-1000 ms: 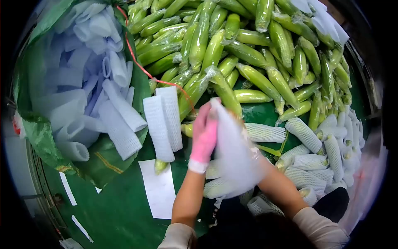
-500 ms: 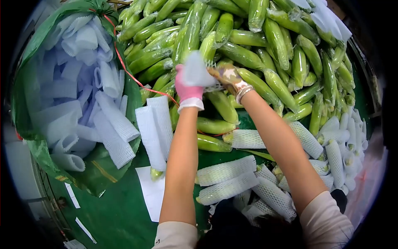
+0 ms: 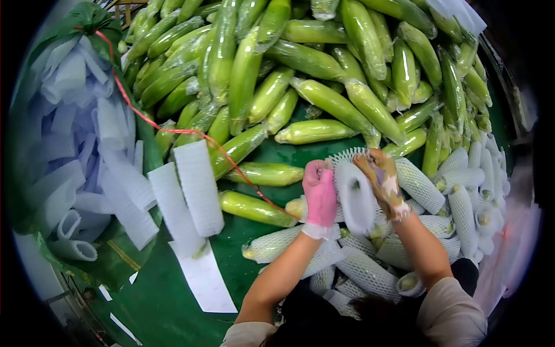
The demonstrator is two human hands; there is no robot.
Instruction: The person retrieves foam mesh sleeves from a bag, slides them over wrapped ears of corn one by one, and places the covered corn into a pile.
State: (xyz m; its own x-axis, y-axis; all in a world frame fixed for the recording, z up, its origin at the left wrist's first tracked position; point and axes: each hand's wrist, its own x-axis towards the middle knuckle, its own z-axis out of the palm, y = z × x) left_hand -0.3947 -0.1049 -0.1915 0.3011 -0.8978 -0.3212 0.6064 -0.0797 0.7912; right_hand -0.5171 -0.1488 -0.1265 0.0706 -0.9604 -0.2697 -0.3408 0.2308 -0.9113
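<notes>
Between my two gloved hands is a white foam net sleeve (image 3: 359, 211), its open end facing up and its toothed rim stretched. My left hand (image 3: 319, 194), in a pink glove, is closed on the left side of the rim. On the right side, my right hand (image 3: 381, 179), in a brown-and-white patterned glove, is closed on it too. Whether a vegetable is inside the sleeve I cannot tell. Below and around lie several sleeved vegetables (image 3: 370, 272). Long green film-wrapped vegetables (image 3: 318, 132) are piled just beyond my hands.
A green sack (image 3: 153, 153) full of foam sleeves (image 3: 118, 124) stands at left. Two more sleeves (image 3: 199, 188) lie beside it, near a white sheet (image 3: 205, 280). A red string (image 3: 144, 117) runs from the sack across the green surface (image 3: 179, 298). More sleeved vegetables (image 3: 465, 211) are stacked at right.
Both hands have come from over the green pile back toward me and to the right, with the foam sleeve between them. The view has shifted slightly, so the sack sits further left.
</notes>
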